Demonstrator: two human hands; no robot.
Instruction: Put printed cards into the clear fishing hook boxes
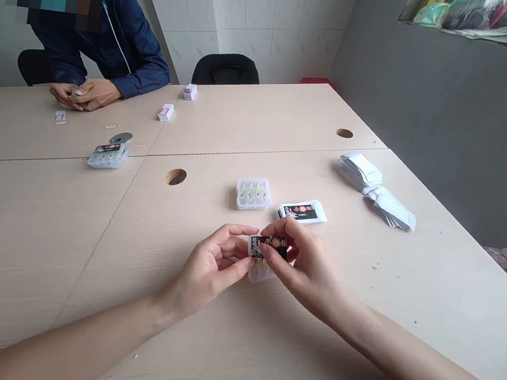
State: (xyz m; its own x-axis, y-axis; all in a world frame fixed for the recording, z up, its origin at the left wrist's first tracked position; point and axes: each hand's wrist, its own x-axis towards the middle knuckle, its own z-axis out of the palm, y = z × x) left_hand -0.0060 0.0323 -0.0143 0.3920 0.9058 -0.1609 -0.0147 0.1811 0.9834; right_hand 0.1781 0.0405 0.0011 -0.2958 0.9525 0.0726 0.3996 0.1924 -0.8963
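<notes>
Between my hands is a small clear plastic box (261,272) with gold-coloured hook-like pieces inside. A black printed label (274,245) lies over its upper part. My left hand (216,259) grips the box's left side between thumb and fingers. With its thumb on the label's face and its fingers behind the upper right edge, my right hand (303,259) holds the label against the box. Whether the label is stuck down cannot be made out. Just beyond are a stack of similar clear boxes (253,194) and a pile of black-and-white labels (302,211).
White paper strips (361,172) lie fanned at the right. Further left are more clear boxes (108,157), a metal disc (122,137) and small white stacks (165,112). The table (222,143) has round holes. Across it sits a person in dark blue (136,34), hands together.
</notes>
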